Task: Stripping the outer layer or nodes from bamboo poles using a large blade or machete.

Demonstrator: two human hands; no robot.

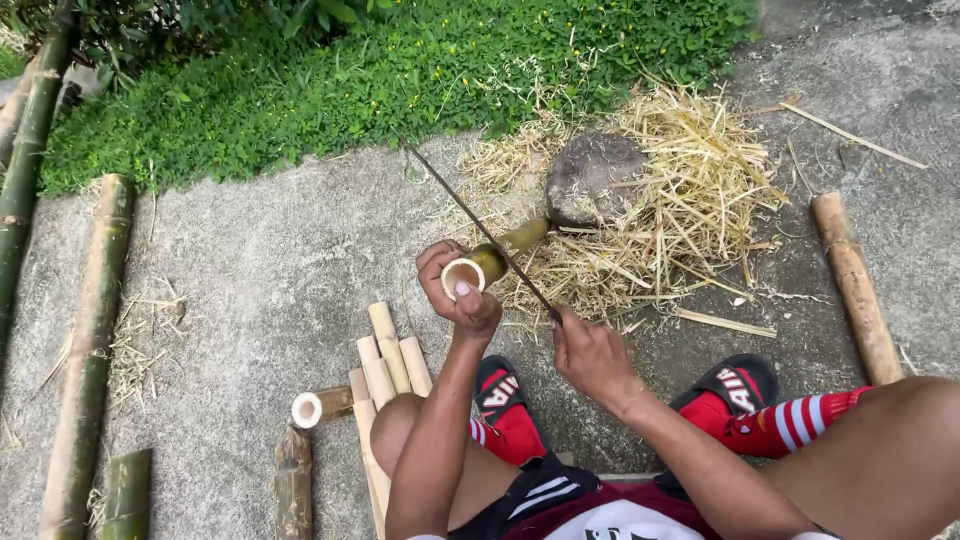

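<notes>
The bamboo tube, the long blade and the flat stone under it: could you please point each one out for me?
bamboo tube (497, 255), head view, on its green outer wall, just past the left hand.
long blade (470, 213), head view, mid-length of the thin dark edge.
flat stone (596, 176), head view, middle of its grey top.

Left hand (458, 290) grips near open end of short bamboo tube (493, 258); far end of tube rests against rounded stone block (594, 178). Right hand (590, 352) closed on handle of long thin blade (478, 228), blade laid across tube, tip pointing far left. Straw-like shavings (690, 190) heaped around block. Cut bamboo pieces (385, 362) stacked near left knee. Long bamboo poles (90, 350) on concrete at left, another pole (855, 285) at right. Grass (350, 80) along far edge. Red-striped socks, sandals (735, 385) on feet.
</notes>
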